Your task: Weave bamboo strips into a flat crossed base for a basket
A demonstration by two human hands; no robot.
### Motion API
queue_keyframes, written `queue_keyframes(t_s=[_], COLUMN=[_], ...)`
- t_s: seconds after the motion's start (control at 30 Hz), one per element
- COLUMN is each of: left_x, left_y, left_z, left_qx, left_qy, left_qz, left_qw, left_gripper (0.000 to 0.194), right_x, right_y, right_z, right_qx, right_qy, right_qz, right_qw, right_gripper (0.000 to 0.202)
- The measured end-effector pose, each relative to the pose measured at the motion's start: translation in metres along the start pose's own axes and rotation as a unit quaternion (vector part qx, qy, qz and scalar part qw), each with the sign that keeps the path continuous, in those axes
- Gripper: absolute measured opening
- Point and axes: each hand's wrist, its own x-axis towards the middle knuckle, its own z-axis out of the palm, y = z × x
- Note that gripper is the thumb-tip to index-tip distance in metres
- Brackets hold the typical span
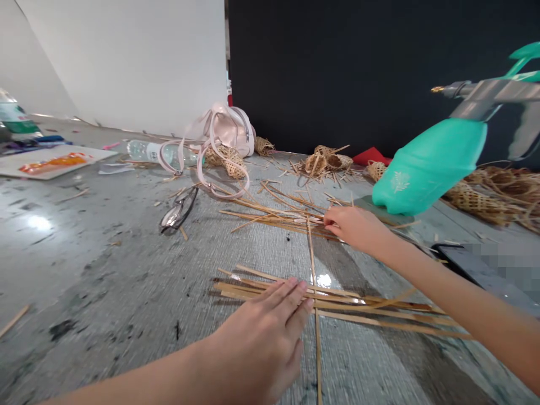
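Strips lying in a loose bundle on the near counter, across a long strip, look light, thin and springy, likely slick where they shine and prone to split; a light pinch beside the crossing should suit. The left hand lies palm down on them, fingers extended together; the right hand reaches to the far strips, fingers curled narrow, whether pinching one I cannot tell.

Table bears strips, perhaps a phone.
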Motion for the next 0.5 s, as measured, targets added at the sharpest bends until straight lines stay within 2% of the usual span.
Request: queue_keyframes(t_s=[0.23, 0.4, 0.5], left_x=[0.001, 0.001, 0.001], left_y=[0.001, 0.0, -0.001], left_z=[0.002, 0.003, 0.004], left_qx=[-0.029, -0.019, -0.01], left_qy=[0.005, -0.001, 0.007], left_qz=[-0.012, -0.012, -0.007], left_qw=[1.0, 1.0, 1.0], left_gripper=[0.047, 0.047, 0.047], right_x=[-0.002, 0.008, 0.01], right_y=[-0.011, -0.011, -0.011], right_z=[-0.005, -0.007, -0.005], right_qx=[-0.08, -0.073, -0.062], right_qy=[-0.083, -0.127, -0.133], right_qz=[-0.006, -0.009, -0.012], right_qw=[0.993, 0.989, 0.989], right_gripper=[0.023, 0.026, 0.027])
